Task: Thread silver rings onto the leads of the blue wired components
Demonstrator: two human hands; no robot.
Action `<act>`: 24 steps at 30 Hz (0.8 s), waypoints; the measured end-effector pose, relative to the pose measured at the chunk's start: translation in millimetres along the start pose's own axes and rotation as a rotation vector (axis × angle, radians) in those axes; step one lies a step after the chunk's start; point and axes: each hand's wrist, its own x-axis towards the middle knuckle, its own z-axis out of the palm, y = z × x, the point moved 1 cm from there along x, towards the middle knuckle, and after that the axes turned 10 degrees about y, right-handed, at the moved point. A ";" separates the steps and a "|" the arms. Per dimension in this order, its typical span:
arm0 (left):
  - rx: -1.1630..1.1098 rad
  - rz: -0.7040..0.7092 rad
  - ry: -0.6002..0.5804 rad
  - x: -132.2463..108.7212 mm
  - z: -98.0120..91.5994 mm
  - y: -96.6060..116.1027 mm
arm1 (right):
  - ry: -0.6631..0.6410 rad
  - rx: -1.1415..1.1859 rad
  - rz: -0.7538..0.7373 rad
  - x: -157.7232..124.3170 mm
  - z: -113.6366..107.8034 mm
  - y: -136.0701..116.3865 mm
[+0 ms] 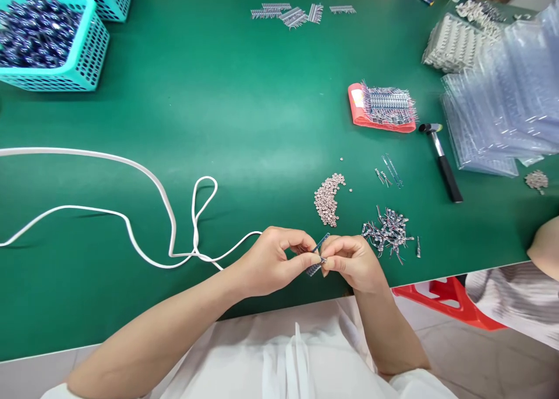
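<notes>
Label point(357, 98) illegible on red wrap point(360, 117), left hand point(273, 263) and right hand point(357, 265), grip clamped on dark strip point(313, 269)

Slim, straight dark-blue strip point(322, 241), thin, sticking up and right at a slant from the left hand point(279, 262), upper end free, in the gap before the right hand point(351, 262). Short, dark grey-blue ribbed strip point(313, 269), comb-like edge, slanted, lower-left end poking out below left thumb; upper-right end pinched where both hands' fingertips meet, small glint there. Both held just above tabletop height, near its front edge. Middle parts hidden by fingers; can't tell if strips are joined or separate. Fine detail too small to read.
</notes>
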 end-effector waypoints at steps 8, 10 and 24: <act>0.020 0.048 0.003 -2.7 -3.0 7.0 | -0.033 0.012 -0.007 1.9 1.7 -3.5; 0.030 0.060 0.009 -2.9 -3.6 7.6 | -0.025 0.014 -0.005 2.0 1.6 -2.6; 0.131 0.234 0.027 -3.2 -4.7 8.8 | -0.007 -0.011 -0.019 1.7 2.9 0.0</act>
